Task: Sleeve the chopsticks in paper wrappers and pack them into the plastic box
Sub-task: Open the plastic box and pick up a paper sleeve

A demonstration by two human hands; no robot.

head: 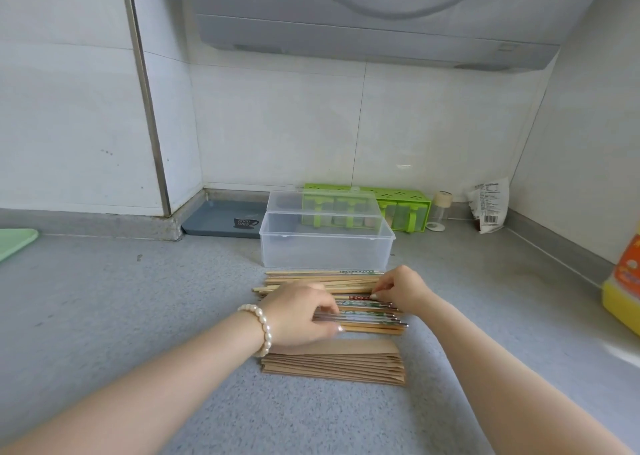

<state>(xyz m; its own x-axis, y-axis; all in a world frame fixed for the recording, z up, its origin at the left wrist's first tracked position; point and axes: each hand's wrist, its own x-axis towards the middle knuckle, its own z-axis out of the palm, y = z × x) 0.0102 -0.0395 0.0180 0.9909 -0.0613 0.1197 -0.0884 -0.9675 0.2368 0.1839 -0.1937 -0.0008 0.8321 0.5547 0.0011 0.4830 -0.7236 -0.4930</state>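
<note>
Both hands grip chopsticks (322, 283) mid-frame: left hand (304, 311), right hand (401, 286). Lifting mismatched sticks could scatter the pile over the wrappers (332, 363) below.

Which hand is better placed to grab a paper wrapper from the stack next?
Left, probably. The left hand lies over the chopsticks right beside the paper wrappers; the right hand is farther back, its fingertips pinching at one chopstick.
</note>
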